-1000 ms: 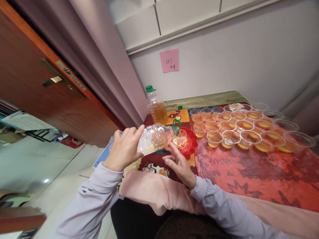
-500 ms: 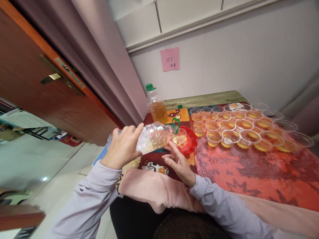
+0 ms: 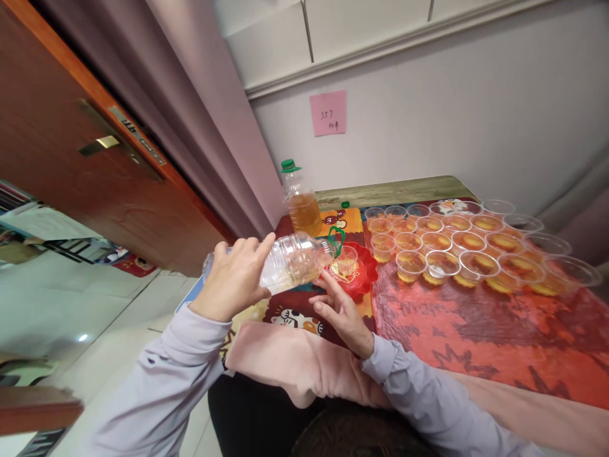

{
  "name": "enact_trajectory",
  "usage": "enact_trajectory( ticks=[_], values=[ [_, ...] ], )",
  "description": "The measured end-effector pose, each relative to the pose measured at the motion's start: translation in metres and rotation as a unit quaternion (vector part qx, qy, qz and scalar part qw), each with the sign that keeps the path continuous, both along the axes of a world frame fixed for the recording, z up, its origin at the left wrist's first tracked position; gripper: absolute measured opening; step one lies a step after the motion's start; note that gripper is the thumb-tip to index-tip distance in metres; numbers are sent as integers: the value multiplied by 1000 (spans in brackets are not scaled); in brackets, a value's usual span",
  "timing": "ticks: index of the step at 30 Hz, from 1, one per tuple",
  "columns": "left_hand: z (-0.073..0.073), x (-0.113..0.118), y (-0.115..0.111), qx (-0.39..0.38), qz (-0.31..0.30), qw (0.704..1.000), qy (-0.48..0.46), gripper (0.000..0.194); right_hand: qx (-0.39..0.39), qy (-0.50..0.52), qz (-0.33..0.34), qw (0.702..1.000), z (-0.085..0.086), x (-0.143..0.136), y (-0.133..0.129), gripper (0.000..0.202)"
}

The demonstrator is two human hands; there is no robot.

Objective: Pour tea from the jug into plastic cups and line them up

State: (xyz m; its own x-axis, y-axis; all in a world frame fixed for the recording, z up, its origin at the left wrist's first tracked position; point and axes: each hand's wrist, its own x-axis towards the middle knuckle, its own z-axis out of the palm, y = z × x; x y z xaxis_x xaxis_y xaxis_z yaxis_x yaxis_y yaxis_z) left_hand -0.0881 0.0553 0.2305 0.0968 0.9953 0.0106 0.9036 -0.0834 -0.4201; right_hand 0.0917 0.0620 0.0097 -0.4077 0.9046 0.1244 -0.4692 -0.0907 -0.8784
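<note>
Bottle tipped over cup — centre frame.
Left hand point(image 3: 235, 279) clamps the bottle point(image 3: 295, 260), mouth above the cup point(image 3: 346, 259) in the red dish point(image 3: 361, 270); right hand point(image 3: 339, 312) loose, fingers apart, beside the dish. Red cloth point(image 3: 476, 330) on table; door point(image 3: 71, 139) upper left.

You wear a soft, pale purple top with long sleeves. Each sleeve ends in a snug cuff right behind your left hand point(image 3: 231, 280) and your right hand point(image 3: 340, 311). The cloth has small folds along both arms. Your hands are bare, with no rings or gloves.
</note>
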Motion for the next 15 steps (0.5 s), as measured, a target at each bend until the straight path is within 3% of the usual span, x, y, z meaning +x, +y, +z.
enact_trajectory(
  ticks=[15],
  values=[
    [11, 6, -1, -15, -7, 1000, 15, 95, 20, -1, 6, 1000, 3, 3, -1, 88]
  ],
)
